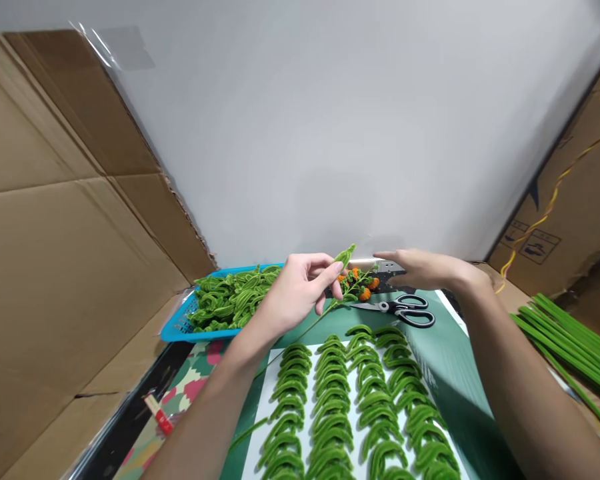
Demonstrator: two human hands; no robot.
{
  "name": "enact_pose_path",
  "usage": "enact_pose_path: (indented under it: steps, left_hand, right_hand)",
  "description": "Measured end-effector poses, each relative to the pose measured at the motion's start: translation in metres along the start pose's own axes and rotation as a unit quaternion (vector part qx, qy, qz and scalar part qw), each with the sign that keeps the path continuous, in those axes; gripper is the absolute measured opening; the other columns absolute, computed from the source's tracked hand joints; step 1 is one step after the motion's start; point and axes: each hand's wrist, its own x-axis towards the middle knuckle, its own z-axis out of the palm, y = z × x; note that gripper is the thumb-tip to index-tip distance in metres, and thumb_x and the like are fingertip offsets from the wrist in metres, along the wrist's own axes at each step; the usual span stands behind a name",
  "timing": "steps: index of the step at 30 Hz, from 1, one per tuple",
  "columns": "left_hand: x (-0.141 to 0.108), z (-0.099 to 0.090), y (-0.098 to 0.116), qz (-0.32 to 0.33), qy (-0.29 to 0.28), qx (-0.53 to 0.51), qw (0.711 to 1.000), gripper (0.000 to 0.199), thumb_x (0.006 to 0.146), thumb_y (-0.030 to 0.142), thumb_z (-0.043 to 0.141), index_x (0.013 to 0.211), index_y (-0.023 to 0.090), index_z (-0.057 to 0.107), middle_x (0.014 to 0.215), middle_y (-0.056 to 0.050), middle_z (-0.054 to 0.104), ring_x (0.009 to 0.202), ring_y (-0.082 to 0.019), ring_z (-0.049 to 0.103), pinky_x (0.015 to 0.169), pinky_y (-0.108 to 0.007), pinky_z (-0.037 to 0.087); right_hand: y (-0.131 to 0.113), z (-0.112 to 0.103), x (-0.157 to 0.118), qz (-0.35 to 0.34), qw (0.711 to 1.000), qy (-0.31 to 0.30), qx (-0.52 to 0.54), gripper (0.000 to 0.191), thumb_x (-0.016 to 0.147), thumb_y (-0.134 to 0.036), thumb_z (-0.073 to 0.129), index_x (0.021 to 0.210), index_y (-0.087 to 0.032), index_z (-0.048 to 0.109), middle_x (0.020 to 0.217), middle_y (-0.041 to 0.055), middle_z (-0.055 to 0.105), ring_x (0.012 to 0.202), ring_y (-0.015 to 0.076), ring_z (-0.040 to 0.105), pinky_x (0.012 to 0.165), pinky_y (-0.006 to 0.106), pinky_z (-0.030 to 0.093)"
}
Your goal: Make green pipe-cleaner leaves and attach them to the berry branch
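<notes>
My left hand [307, 287] pinches a fuzzy green leaf piece [345, 255] between thumb and fingers, above the middle of the table. To its right, my right hand [423, 268] hovers with its fingers spread and nothing in them. Between and behind the hands lies a stem with small orange flowers [366, 293] and green leaves. Black-handled scissors [397, 307] rest just below my right hand. Rows of curved green fuzzy pieces [333, 400] cover a white sheet [265, 400] in front. A blue basket [173, 327] heaped with similar green pieces stands left of my left hand.
The table has a green cover [450, 360]. Long green stems [575, 340] lie at the right. A red-wrapped item [160, 417] is at the lower left. Cardboard walls [55, 253] flank both sides, with a yellow twisted cord [550, 207] hanging at the right.
</notes>
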Motion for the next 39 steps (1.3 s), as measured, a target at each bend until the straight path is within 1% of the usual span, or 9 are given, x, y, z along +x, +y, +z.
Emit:
enact_pose_path:
  steps: [4, 9, 11, 15, 20, 24, 31, 36, 39]
  left_hand:
    - [0.0, 0.001, 0.001, 0.0, -0.003, -0.01, 1.0, 0.032, 0.101, 0.042, 0.065, 0.085, 0.015, 0.068, 0.07, -0.001, 0.073, 0.041, -0.005, 0.052, 0.043, -0.019, 0.039]
    - [-0.002, 0.004, 0.004, 0.013, -0.013, -0.03, 0.999, 0.032, 0.1, 0.043, 0.067, 0.088, 0.014, 0.07, 0.071, -0.001, 0.072, 0.042, -0.005, 0.052, 0.045, -0.019, 0.04]
    - [-0.002, 0.007, 0.004, 0.015, -0.016, -0.034, 0.999, 0.034, 0.1, 0.045, 0.068, 0.088, 0.014, 0.07, 0.071, -0.001, 0.071, 0.042, -0.005, 0.051, 0.044, -0.019, 0.039]
    - [-0.001, 0.013, 0.002, 0.02, -0.013, -0.046, 0.999, 0.038, 0.102, 0.049, 0.064, 0.093, 0.013, 0.071, 0.072, -0.002, 0.072, 0.041, -0.006, 0.051, 0.043, -0.02, 0.037]
    - [0.0, 0.016, -0.001, 0.016, -0.014, -0.055, 0.998, 0.04, 0.102, 0.05, 0.063, 0.088, 0.013, 0.069, 0.073, -0.004, 0.075, 0.04, -0.006, 0.052, 0.043, -0.02, 0.036]
    - [0.001, 0.018, -0.004, 0.014, -0.006, -0.07, 0.997, 0.04, 0.103, 0.049, 0.062, 0.087, 0.013, 0.068, 0.072, -0.004, 0.075, 0.04, -0.006, 0.053, 0.041, -0.019, 0.034]
    - [0.002, 0.019, -0.003, 0.008, 0.01, -0.084, 0.996, 0.043, 0.1, 0.052, 0.064, 0.085, 0.012, 0.071, 0.069, -0.004, 0.073, 0.04, -0.006, 0.054, 0.042, -0.02, 0.039]
    - [0.0, 0.016, 0.0, 0.016, 0.021, -0.079, 0.997, 0.041, 0.097, 0.05, 0.069, 0.08, 0.013, 0.071, 0.063, -0.002, 0.069, 0.04, -0.007, 0.052, 0.042, -0.02, 0.042]
    - [-0.001, 0.016, 0.002, 0.019, 0.02, -0.082, 0.996, 0.039, 0.096, 0.048, 0.069, 0.079, 0.013, 0.071, 0.063, -0.002, 0.068, 0.041, -0.006, 0.052, 0.042, -0.019, 0.042]
  right_hand:
    - [-0.013, -0.008, -0.004, -0.118, 0.981, 0.081, 0.13, 0.041, 0.104, -0.038, 0.06, 0.14, -0.022, 0.073, 0.118, 0.0127, 0.082, 0.101, 0.0288, 0.076, 0.087, 0.04, 0.06]
    - [-0.042, -0.012, -0.015, -0.292, 0.897, -0.05, 0.328, 0.044, 0.103, -0.042, 0.065, 0.144, -0.026, 0.068, 0.123, 0.0071, 0.08, 0.107, 0.0238, 0.074, 0.093, 0.038, 0.06]
    - [-0.053, -0.01, -0.015, -0.318, 0.875, -0.033, 0.364, 0.04, 0.105, -0.044, 0.063, 0.137, -0.022, 0.072, 0.119, 0.0074, 0.08, 0.108, 0.0227, 0.073, 0.096, 0.037, 0.059]
    - [-0.064, -0.005, -0.009, -0.302, 0.867, 0.06, 0.393, 0.04, 0.107, -0.05, 0.06, 0.121, -0.017, 0.078, 0.103, 0.0075, 0.08, 0.093, 0.0194, 0.072, 0.086, 0.033, 0.059]
    - [-0.067, -0.005, -0.01, -0.282, 0.871, 0.115, 0.386, 0.042, 0.106, -0.052, 0.06, 0.1, -0.014, 0.078, 0.087, 0.0071, 0.078, 0.078, 0.0173, 0.073, 0.076, 0.031, 0.06]
    - [-0.067, -0.007, -0.011, -0.277, 0.86, 0.166, 0.396, 0.041, 0.107, -0.051, 0.059, 0.096, -0.015, 0.075, 0.086, 0.0063, 0.079, 0.071, 0.0147, 0.073, 0.071, 0.029, 0.061]
    - [-0.067, -0.006, -0.008, -0.264, 0.854, 0.169, 0.415, 0.04, 0.106, -0.051, 0.061, 0.098, -0.015, 0.074, 0.081, 0.0059, 0.079, 0.067, 0.0152, 0.074, 0.068, 0.029, 0.062]
    - [-0.062, -0.005, -0.006, -0.256, 0.815, 0.135, 0.502, 0.047, 0.103, -0.06, 0.062, 0.095, -0.015, 0.074, 0.08, 0.0081, 0.08, 0.067, 0.0194, 0.078, 0.063, 0.031, 0.062]
    - [-0.06, -0.004, -0.005, -0.249, 0.808, 0.144, 0.514, 0.048, 0.101, -0.061, 0.064, 0.09, -0.016, 0.074, 0.073, 0.0074, 0.078, 0.063, 0.0197, 0.076, 0.059, 0.031, 0.06]
